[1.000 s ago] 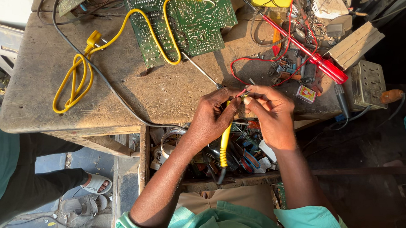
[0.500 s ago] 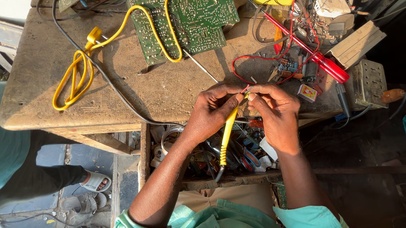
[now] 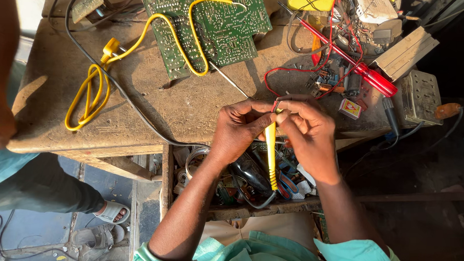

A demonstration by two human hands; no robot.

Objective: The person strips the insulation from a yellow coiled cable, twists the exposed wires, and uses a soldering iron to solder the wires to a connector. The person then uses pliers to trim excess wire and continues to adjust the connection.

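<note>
My left hand [image 3: 238,132] and my right hand [image 3: 308,132] meet fingertip to fingertip over the front edge of a worn wooden bench [image 3: 186,106]. Between them they pinch the top of a yellow tool [image 3: 271,152] with a slim handle that hangs down towards an open drawer. A thin red wire [image 3: 280,75] runs from the clutter at the back to the fingertips. What exactly sits between the fingertips is hidden.
A green circuit board [image 3: 210,27] with a yellow wire [image 3: 89,97] lies at the back, crossed by a black cable [image 3: 115,85]. A red screwdriver [image 3: 370,76], a small matchbox [image 3: 350,108] and loose parts crowd the right. Another person's leg and sandal [image 3: 111,211] stand at the left.
Both hands have shifted slightly towards the bench. The yellow tool has swung from upright under the hands to a slight tilt and back. The view has drifted a little.
</note>
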